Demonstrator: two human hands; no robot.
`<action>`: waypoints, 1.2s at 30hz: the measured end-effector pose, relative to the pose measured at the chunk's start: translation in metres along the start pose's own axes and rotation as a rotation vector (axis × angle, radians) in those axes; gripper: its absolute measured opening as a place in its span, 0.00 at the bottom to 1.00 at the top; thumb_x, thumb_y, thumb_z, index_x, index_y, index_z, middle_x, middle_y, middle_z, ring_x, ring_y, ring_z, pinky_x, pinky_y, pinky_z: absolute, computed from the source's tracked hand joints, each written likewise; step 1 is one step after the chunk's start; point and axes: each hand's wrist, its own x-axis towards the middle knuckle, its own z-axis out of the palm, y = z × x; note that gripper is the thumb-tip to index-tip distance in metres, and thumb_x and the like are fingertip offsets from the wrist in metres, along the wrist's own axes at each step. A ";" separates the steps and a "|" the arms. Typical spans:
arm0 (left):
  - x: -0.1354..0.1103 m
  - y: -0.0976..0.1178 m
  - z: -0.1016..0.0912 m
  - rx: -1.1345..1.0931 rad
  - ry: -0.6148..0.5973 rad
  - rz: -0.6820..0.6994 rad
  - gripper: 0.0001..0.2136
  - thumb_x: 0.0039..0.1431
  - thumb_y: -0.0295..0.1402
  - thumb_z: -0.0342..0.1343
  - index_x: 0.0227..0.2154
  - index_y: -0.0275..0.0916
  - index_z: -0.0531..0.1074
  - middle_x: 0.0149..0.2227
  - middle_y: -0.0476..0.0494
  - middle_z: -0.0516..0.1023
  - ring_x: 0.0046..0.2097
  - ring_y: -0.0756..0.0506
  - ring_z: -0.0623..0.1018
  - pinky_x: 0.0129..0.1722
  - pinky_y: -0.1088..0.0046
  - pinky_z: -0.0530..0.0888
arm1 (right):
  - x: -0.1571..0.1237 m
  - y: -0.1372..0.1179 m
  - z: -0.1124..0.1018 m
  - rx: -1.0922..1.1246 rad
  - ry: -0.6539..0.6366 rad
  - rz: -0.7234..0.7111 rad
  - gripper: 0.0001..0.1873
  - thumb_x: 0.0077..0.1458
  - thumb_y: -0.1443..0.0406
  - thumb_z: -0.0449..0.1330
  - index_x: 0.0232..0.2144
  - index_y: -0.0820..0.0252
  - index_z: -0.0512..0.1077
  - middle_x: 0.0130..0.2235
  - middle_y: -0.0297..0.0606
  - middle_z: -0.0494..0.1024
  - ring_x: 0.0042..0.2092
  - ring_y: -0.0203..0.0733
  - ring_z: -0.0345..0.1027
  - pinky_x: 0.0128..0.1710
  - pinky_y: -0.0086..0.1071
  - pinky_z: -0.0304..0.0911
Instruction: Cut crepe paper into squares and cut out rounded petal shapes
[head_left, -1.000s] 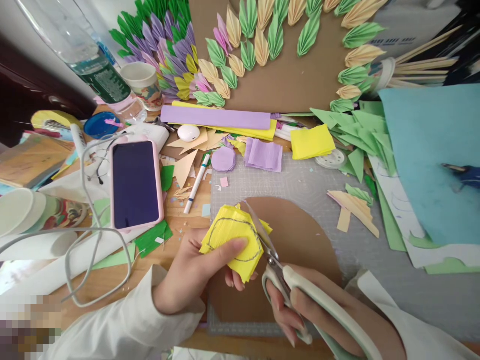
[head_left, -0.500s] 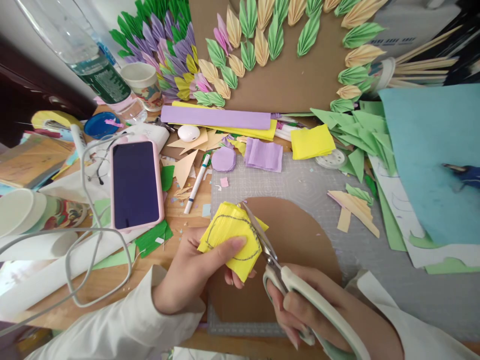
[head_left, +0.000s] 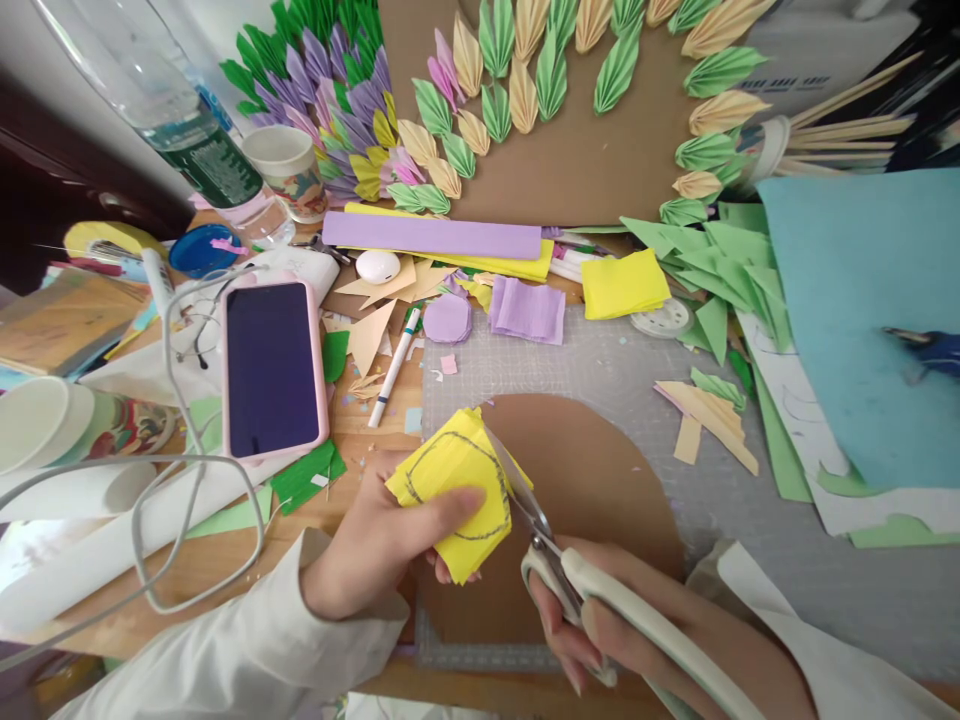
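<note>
Pinched between the thumb and fingers of my left hand [head_left: 409, 525] is a stack of yellow crepe paper [head_left: 450, 460] with a rounded outline drawn on it in dark marker. My right hand [head_left: 637, 610] grips a pair of scissors [head_left: 547, 540] with pale handles. The blades lie along the right side of the yellow paper, outside the drawn line, and a yellow corner shows beyond them. Both hands are above a round brown cardboard piece [head_left: 592, 460] on a grey cutting mat [head_left: 750, 540]. The fingers under the paper are partly hidden.
A pink-cased phone [head_left: 274, 370] and a white cable [head_left: 161, 500] lie at left, near a paper cup [head_left: 45, 420]. Purple crepe paper [head_left: 527, 310], another yellow stack [head_left: 624, 285] and a marker [head_left: 394, 368] lie ahead. Behind stands cardboard [head_left: 570, 170] edged with folded paper leaves.
My left hand has turned the yellow paper slightly and shifted it left and down. The scissors have moved a little lower, and the drawn outline now sits farther from the blades.
</note>
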 end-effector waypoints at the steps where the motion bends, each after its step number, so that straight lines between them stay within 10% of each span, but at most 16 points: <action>1: -0.001 -0.001 -0.001 0.014 -0.012 -0.008 0.12 0.46 0.38 0.69 0.23 0.33 0.78 0.18 0.46 0.78 0.17 0.51 0.75 0.14 0.82 0.73 | 0.000 -0.001 0.001 0.004 0.005 0.009 0.30 0.55 0.37 0.47 0.27 0.57 0.60 0.25 0.29 0.60 0.26 0.34 0.55 0.28 0.31 0.55; 19: -0.003 0.001 0.001 -0.001 -0.038 0.000 0.12 0.46 0.39 0.68 0.23 0.33 0.77 0.18 0.46 0.76 0.16 0.51 0.72 0.13 0.81 0.70 | 0.003 0.005 0.004 0.230 -0.009 -0.054 0.25 0.59 0.46 0.55 0.24 0.58 0.56 0.26 0.26 0.58 0.23 0.27 0.53 0.24 0.25 0.58; 36: -0.011 0.005 0.015 0.034 0.073 0.034 0.10 0.50 0.36 0.66 0.20 0.35 0.77 0.17 0.49 0.74 0.19 0.53 0.71 0.18 0.80 0.71 | 0.000 0.005 0.001 0.009 0.002 0.034 0.28 0.57 0.40 0.50 0.30 0.58 0.61 0.27 0.31 0.65 0.27 0.33 0.56 0.27 0.30 0.55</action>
